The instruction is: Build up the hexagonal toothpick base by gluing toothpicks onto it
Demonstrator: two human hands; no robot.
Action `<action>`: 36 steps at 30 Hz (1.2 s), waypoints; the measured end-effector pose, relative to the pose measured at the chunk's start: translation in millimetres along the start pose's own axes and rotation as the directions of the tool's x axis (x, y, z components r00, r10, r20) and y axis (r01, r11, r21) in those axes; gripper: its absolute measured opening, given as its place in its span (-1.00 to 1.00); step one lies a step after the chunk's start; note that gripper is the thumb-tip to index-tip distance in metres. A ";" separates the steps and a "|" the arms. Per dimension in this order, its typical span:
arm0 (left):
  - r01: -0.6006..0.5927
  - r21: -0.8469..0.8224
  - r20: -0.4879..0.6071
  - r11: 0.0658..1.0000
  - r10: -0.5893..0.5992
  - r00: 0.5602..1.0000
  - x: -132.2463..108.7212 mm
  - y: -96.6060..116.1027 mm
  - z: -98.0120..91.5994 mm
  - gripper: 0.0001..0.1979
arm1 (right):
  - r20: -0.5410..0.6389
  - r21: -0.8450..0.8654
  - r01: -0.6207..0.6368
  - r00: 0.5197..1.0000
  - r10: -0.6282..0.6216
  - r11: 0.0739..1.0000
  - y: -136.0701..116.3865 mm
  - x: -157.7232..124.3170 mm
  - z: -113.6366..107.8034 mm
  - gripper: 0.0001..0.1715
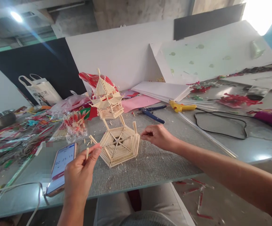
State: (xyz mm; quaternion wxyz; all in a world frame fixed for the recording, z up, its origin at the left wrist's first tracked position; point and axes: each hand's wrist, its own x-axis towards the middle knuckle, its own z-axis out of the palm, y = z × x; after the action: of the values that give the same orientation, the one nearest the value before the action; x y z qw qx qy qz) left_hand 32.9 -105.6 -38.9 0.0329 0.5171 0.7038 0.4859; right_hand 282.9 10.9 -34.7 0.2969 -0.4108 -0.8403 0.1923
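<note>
A hexagonal frame point(126, 153) built from thin wooden sticks lies on the table, with short posts rising at several corners. Behind it stands a tiered stick pagoda point(108, 100) with a pointed roof. At the frame's left side, my left hand point(80, 171) is closed, a short wooden stick point(87, 153) poking up between its fingers. Its thumb and fingertip meet at the frame's left edge. My right hand point(160, 137) is curled with fingertips together, close by the frame's right corner. What it pinches, if anything, is too small to make out.
A phone point(62, 163) showing a timer lies left of my left hand. Blue pliers point(152, 113) and a yellow glue gun point(181, 106) with a black cord lie behind my right hand. Bagged red-tipped sticks point(74, 124) and craft scraps crowd the left; white boards point(161, 90) lie behind.
</note>
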 end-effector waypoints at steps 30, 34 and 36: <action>0.004 -0.018 0.222 1.000 0.000 0.975 10.7 6.9 4.2 -0.65 | 0.002 -0.088 -0.004 1.000 0.004 0.996 2.8 -0.1 7.7 -0.81; 0.034 -0.048 0.192 0.998 -0.025 0.981 9.9 12.3 5.0 -0.64 | 0.010 -0.091 -0.002 1.000 0.003 0.996 2.5 -0.6 7.7 -0.81; 0.050 -0.093 0.192 0.994 -0.031 0.981 8.2 15.2 4.6 -0.65 | 0.010 -0.088 0.000 1.000 0.001 0.996 3.4 -0.6 8.2 -0.81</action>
State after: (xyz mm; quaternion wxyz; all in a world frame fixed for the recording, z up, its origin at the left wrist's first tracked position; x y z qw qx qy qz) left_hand 42.2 -96.5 -26.6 0.1349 0.5445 0.6832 0.4675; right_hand 279.8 11.7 -43.0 0.2740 -0.4228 -0.8494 0.1571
